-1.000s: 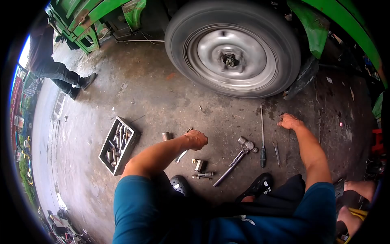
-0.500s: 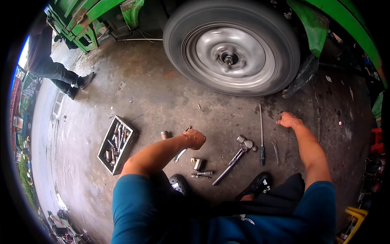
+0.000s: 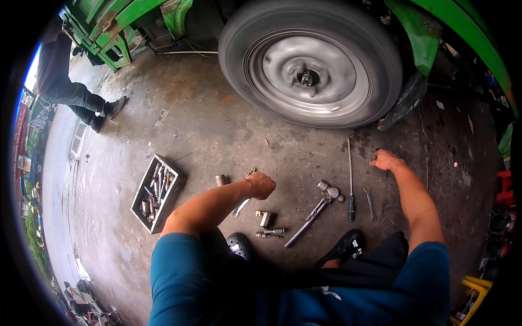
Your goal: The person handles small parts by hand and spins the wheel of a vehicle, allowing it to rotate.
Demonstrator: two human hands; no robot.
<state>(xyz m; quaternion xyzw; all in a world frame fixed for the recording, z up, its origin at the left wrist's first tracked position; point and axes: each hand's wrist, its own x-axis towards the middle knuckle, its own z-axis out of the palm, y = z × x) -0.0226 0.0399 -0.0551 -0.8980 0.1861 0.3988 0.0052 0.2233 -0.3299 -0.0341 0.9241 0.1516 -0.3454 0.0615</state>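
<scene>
My left hand [image 3: 262, 186] hangs above the floor with its fingers curled in, and nothing shows sticking out of it. Below and beside it lies a wrench [image 3: 242, 207], partly hidden by my forearm. My right hand [image 3: 387, 160] hovers farther right, its fingers loosely bent and apart, holding nothing visible. Closest to it are a long screwdriver [image 3: 350, 185] and a small wrench [image 3: 370, 203]. Between my arms a ball-peen hammer [image 3: 315, 217] rests on the floor, with a metal block [image 3: 266, 219] and sockets [image 3: 271, 233] to its left. Ahead, a wheel [image 3: 310, 65] looks blurred, as if turning.
A tray [image 3: 135, 204] of sockets and tools sits at left, near a loose socket [image 3: 220, 180]. Green bodywork [image 3: 421, 41] surrounds the wheel. Another person [image 3: 81, 95] stands at the upper left. A yellow frame [image 3: 474, 296] is at the lower right.
The wheel's hub and rim marks have shifted slightly, as from rotation. Both my hands and the floor tools stay in place.
</scene>
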